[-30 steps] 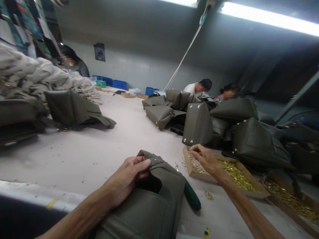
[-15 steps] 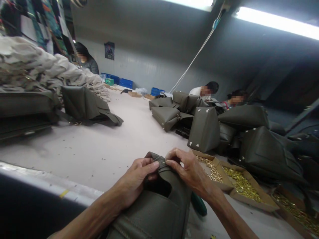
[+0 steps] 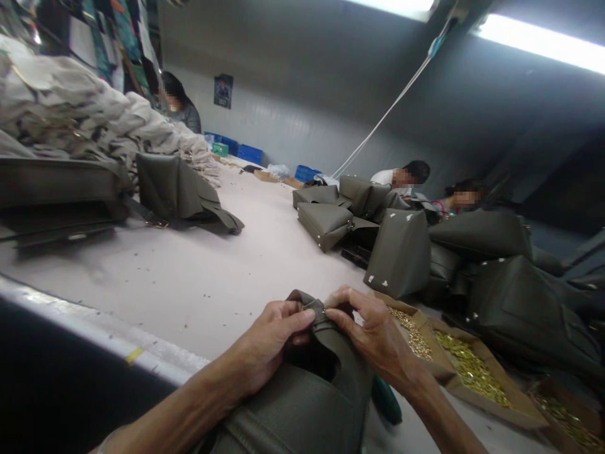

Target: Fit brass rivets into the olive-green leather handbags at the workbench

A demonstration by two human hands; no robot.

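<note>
A dark olive leather bag (image 3: 293, 403) lies in front of me at the table's near edge, with an opening near its top. My left hand (image 3: 283, 328) pinches the bag's top edge, thumb on top and fingers underneath. Close beside it, my right hand (image 3: 362, 315) has thumb and index finger pressed together at a small metal stud on the same edge; whether they grip the stud or the leather is too small to tell. Under my right forearm a dark green object (image 3: 386, 401) shows in part.
Cardboard trays with small gold pieces (image 3: 472, 369) stand at the right. Behind them are piled olive bags (image 3: 399, 252). More bags (image 3: 174, 189) and heaped pale cloth (image 3: 94, 107) are at the left. Blue bins (image 3: 249, 154) and several people are farther back.
The whole view has shifted, so most things appear slightly farther right. Both hands keep nearly the same place on the bag's edge.
</note>
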